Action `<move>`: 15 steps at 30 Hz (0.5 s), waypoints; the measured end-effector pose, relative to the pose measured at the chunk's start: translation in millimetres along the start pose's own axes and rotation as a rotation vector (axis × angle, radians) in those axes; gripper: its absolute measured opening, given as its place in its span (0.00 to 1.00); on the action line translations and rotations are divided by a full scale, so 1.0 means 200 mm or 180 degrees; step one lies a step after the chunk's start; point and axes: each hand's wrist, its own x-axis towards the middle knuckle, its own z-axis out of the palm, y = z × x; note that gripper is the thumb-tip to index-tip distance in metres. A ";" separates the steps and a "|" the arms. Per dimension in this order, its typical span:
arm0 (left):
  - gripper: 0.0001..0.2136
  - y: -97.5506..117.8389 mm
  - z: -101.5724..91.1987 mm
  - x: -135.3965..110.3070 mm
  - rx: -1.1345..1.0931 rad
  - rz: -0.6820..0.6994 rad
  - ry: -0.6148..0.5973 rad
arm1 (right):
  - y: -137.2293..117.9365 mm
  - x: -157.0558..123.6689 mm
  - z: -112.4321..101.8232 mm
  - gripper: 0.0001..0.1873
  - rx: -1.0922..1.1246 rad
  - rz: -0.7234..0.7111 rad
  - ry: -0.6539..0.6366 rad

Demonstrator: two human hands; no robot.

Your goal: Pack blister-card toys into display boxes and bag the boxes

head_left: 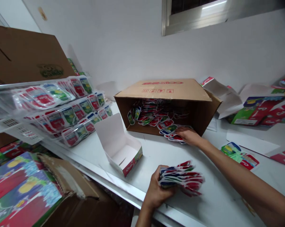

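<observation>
My left hand [157,189] is closed around a thick stack of flat, shaped candy packets [181,178] in red, green, blue and white, held above the table's front part. Reaching to the mouth of a cardboard box [162,90] lying on its side, my right hand [188,135] has its fingers curled over some loose packets [169,129] at the lower edge. More packets [149,110] are heaped inside that box. Left of my left hand stands a small display carton [130,157], its white lid raised and its visible inside bare.
At the left, stacked clear trays [68,113] hold rows of packets, near a large brown box [26,53]. Printed cartons [21,192] fill an open box below the table edge. Several opened cartons [253,107] and a few loose packets [239,154] lie at the right.
</observation>
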 end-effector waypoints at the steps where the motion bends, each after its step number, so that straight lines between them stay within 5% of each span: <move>1: 0.22 0.00 0.00 0.00 -0.0011 -0.0002 -0.0002 | -0.02 -0.05 0.00 0.16 0.0083 -0.0032 0.0135; 7: 0.22 -0.02 -0.01 0.01 0.0402 0.0285 0.0129 | -0.26 -0.40 0.04 0.19 0.1270 0.0461 0.0340; 11: 0.23 -0.02 -0.02 0.01 0.0642 0.0470 0.0223 | -0.37 -0.54 0.05 0.22 0.2304 0.0616 -0.0617; 13: 0.22 -0.02 -0.02 0.01 0.0492 0.0393 0.0059 | -0.36 -0.55 0.02 0.22 0.2285 0.0481 -0.1103; 15: 0.22 -0.03 -0.01 0.00 0.0353 0.0371 -0.0044 | -0.31 -0.53 -0.02 0.23 0.1933 0.0413 -0.1135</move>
